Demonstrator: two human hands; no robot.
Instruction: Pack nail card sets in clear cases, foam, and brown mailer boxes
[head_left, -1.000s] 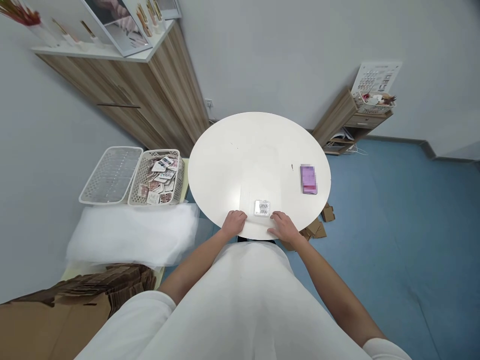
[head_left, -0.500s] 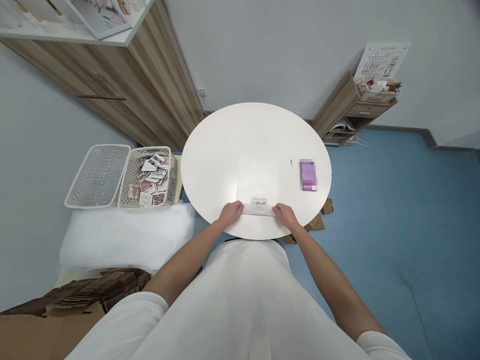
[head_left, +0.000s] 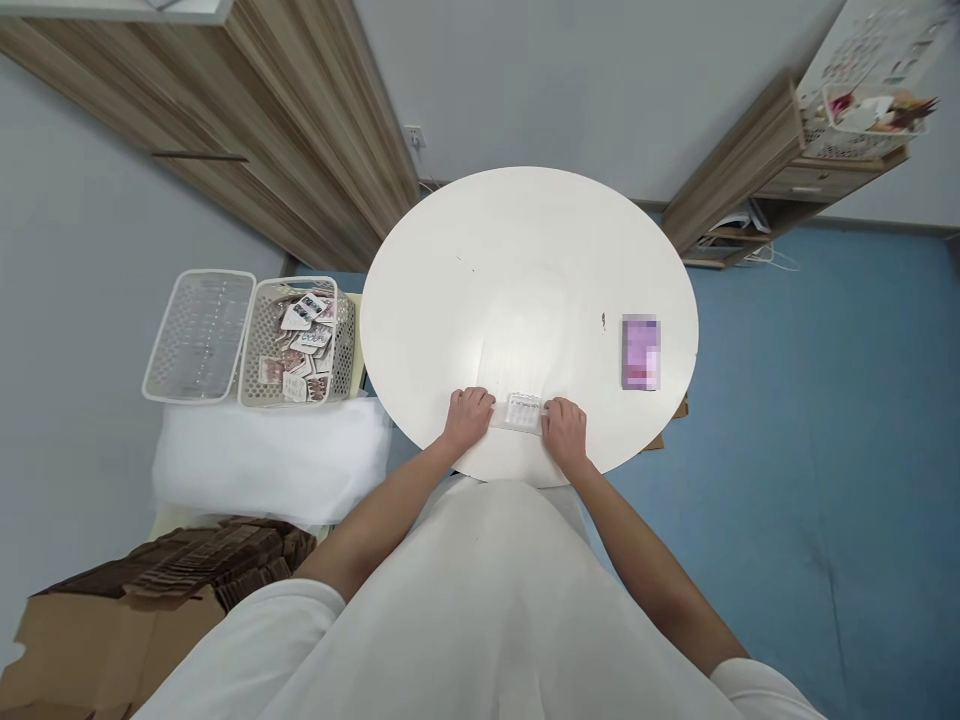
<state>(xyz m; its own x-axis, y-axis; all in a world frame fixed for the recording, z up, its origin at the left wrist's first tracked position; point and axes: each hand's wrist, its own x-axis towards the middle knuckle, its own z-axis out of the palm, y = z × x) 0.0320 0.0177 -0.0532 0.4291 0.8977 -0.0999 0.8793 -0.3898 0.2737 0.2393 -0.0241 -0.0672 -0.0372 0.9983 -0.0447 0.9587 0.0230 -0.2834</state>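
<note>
Near the front edge of the round white table (head_left: 525, 230) lies a small clear pack (head_left: 523, 411) with pale contents and dark printing. A translucent plastic sheet (head_left: 504, 420) is around or under it; which of the two I cannot tell. My left hand (head_left: 470, 416) has its fingers curled down on the sheet's left end. At the right end, beside the pack, my right hand (head_left: 565, 430) is closed with thumb and fingers on the sheet. The fingertips of both hands are partly hidden. A blurred purple item (head_left: 640, 352) lies on the table to the right.
Left of the table, a white basket (head_left: 346, 340) holds many small packs, and another basket (head_left: 161, 345) holds clear ones. White translucent sheets (head_left: 262, 455) are stacked in front of them. Folded cardboard (head_left: 112, 640) lies nearer. A wooden cabinet (head_left: 300, 110) stands behind left.
The pack, earlier behind the raised strip of sheet, now shows flat between my hands. Both hands have turned more palm-down. My view has shifted slightly.
</note>
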